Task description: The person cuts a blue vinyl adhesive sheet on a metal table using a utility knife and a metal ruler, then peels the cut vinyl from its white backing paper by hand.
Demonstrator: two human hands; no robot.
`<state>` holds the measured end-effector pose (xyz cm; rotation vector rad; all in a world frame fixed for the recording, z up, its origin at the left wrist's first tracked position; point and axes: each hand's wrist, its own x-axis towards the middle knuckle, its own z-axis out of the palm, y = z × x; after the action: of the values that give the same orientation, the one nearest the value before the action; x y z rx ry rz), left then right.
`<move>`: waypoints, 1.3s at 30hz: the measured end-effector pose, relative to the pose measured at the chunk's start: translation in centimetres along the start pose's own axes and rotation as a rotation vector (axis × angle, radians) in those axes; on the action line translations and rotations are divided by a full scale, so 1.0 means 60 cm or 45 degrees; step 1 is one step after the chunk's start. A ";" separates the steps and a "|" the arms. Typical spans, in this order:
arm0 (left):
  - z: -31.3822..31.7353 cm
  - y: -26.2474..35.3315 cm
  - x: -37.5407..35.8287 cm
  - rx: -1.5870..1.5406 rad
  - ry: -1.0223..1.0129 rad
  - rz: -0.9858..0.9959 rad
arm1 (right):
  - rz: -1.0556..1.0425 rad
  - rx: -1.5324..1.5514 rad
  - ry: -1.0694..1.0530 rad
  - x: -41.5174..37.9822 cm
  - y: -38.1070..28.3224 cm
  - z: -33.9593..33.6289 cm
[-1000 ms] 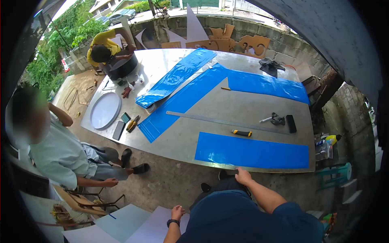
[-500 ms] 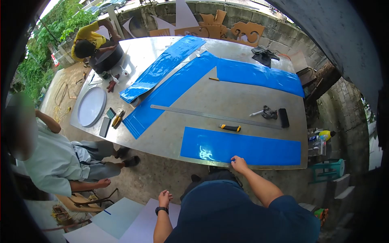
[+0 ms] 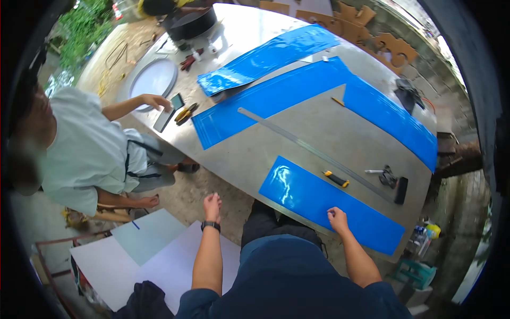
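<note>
My right hand (image 3: 337, 219) is closed, fingers curled in, over the near edge of a blue glossy sheet (image 3: 308, 194) lying on the metal table. Whatever its fingers might hold is too small to make out. Off the table's near edge, my left hand (image 3: 212, 206) hangs in the air with its fingers loosely curled and nothing visible in them; a dark watch is on that wrist. Beyond the sheet lie a yellow and black utility knife (image 3: 336, 179) and a long steel ruler (image 3: 303, 143).
Other blue strips (image 3: 287, 98) lie across the table (image 3: 228, 154). A person in a light shirt (image 3: 90, 143) stands at the left, one hand near pliers (image 3: 186, 114) and a dark block. A black brush-like block (image 3: 401, 190) and dark cloth (image 3: 409, 94) lie right. Pale boards (image 3: 175, 255) are behind my left arm.
My view has turned, so the table appears rotated. My left hand has come up and forward, while the right stays by the sheet. The person at the left has reached an arm over the table.
</note>
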<state>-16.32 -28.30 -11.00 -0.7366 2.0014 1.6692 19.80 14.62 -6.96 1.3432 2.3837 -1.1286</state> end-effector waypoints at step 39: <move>0.221 0.291 0.356 0.600 0.306 0.092 | 0.438 0.254 -0.022 0.094 -0.178 -0.004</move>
<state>-44.02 -15.59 -13.68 -0.7189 2.4869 1.1095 8.11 15.22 -3.91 1.7156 1.9638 -1.2892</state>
